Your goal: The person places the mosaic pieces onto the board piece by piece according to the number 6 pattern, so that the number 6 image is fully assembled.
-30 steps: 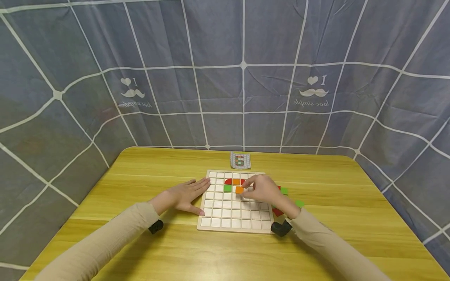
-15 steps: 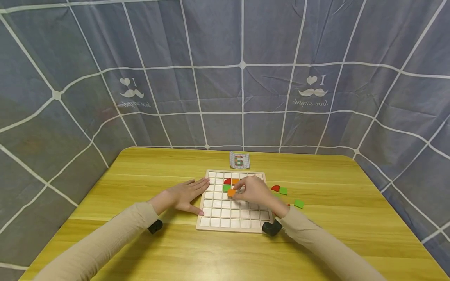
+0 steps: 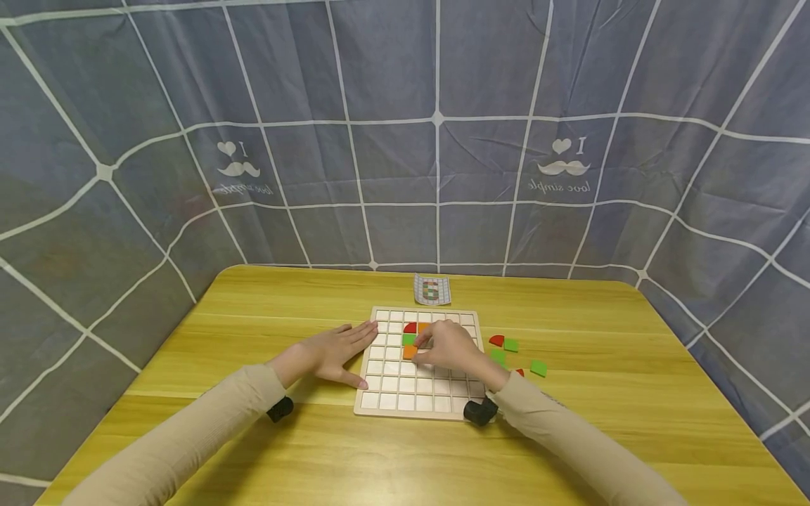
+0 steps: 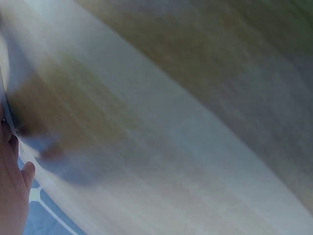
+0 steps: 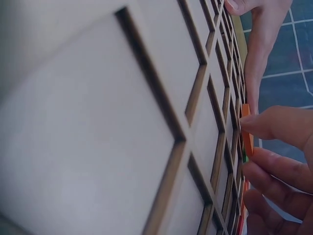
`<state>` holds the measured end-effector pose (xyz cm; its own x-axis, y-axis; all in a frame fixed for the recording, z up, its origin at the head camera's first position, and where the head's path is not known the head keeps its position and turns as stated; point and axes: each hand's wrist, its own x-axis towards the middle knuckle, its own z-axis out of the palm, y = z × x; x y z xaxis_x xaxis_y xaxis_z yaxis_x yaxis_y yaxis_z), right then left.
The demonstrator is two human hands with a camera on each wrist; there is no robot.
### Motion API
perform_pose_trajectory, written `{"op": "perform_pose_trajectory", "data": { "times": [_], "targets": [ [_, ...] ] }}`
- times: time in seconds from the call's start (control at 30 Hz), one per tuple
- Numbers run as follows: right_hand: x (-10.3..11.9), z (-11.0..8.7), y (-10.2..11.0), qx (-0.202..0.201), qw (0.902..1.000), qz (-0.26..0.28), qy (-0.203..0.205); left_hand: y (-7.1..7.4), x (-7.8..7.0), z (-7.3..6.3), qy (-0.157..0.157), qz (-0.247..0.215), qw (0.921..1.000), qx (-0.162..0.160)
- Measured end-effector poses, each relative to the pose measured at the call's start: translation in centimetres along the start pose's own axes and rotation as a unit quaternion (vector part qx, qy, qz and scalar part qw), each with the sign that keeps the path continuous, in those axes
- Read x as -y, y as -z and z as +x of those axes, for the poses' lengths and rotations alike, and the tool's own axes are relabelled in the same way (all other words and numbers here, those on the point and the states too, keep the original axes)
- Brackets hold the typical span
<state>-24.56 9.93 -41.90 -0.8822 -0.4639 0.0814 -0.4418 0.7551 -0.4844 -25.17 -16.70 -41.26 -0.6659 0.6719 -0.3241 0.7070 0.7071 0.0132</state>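
A pale grid board (image 3: 407, 384) lies on the wooden table. My left hand (image 3: 342, 349) rests with spread, straight fingers at its left edge. Thumb and fingers of my right hand (image 3: 452, 348) pinch an orange square tile (image 3: 410, 352) over a cell just below a green tile (image 3: 408, 339). In the right wrist view that orange tile (image 5: 247, 129) appears edge-on, right at the grid, between thumb and fingertips. Above the green tile sits a red quarter-round tile (image 3: 410, 327), beside another orange tile (image 3: 423, 327). My right hand hides some cells to the right.
Right of the board lie loose tiles: a red quarter-round one (image 3: 496, 340), several green ones (image 3: 538, 368) and a red piece (image 3: 519, 372) partly behind the wrist. A small pattern card (image 3: 432, 289) lies behind the board. A grey curtain (image 3: 399, 161) surrounds the table.
My right hand has moved left across the board with the orange tile, bringing it to the cell below the green tile. The left hand has stayed in place.
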Motion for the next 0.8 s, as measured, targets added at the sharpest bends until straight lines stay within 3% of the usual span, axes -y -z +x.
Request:
{"op": "perform_pose_trajectory", "data": {
  "times": [0.8],
  "targets": [
    [0.25, -0.2, 0.08, 0.011, 0.9997, 0.023, -0.007, -0.09, 0.0, 0.02, 0.0, -0.007, 1.0, -0.004]
  ]
}}
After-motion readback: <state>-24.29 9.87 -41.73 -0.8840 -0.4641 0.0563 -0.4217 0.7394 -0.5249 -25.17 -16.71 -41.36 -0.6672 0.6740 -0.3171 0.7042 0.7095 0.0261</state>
